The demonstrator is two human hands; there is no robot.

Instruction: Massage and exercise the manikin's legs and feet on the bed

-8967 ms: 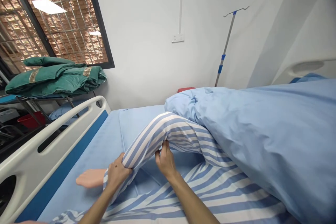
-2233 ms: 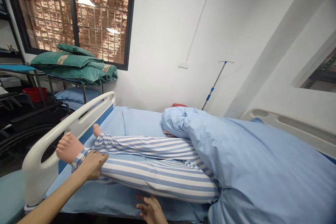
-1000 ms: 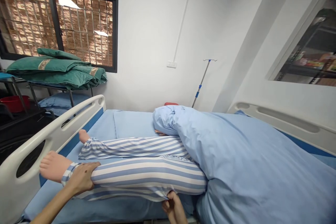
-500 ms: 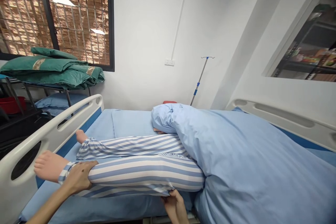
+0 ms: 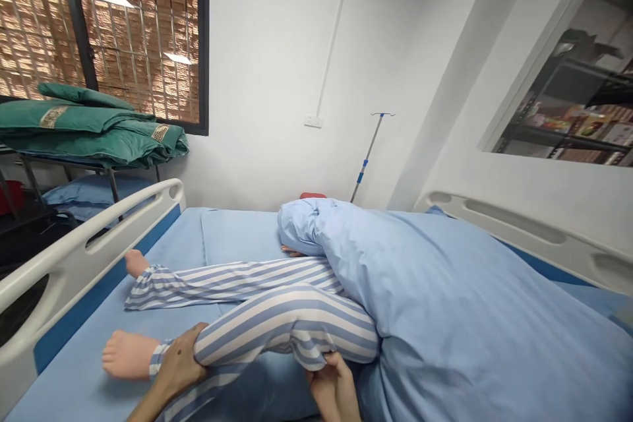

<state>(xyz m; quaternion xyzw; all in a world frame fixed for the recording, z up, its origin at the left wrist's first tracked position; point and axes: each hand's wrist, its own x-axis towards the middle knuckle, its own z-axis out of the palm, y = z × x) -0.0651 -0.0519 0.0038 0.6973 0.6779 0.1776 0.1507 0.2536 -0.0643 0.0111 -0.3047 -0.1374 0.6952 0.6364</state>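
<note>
On the bed lies a figure with smooth, manikin-like feet, in blue-and-white striped trousers. Its near leg (image 5: pixel 297 313) is bent, with the knee raised and the bare near foot (image 5: pixel 129 355) low over the sheet. My left hand (image 5: pixel 182 359) is wrapped round the lower leg just above the ankle. Under the knee, my right hand (image 5: pixel 333 386) pinches the loose trouser cloth; its fingertips are partly hidden. Behind, the far leg (image 5: pixel 247 282) lies straight on the sheet. A light blue quilt (image 5: pixel 435 297) covers the upper body, and a bit of a hand shows at its edge.
The white bed footboard (image 5: pixel 74 257) stands at the left and the headboard (image 5: pixel 519 221) at the right. Green folded bedding (image 5: pixel 99 132) is stacked under the window. An IV pole (image 5: pixel 366 161) rises behind the bed, beside a red object (image 5: pixel 312 196).
The near leg has gone from nearly straight to bent, its foot drawn right and toward me by my left hand. My right hand stays under the knee. The view has shifted slightly.
</note>
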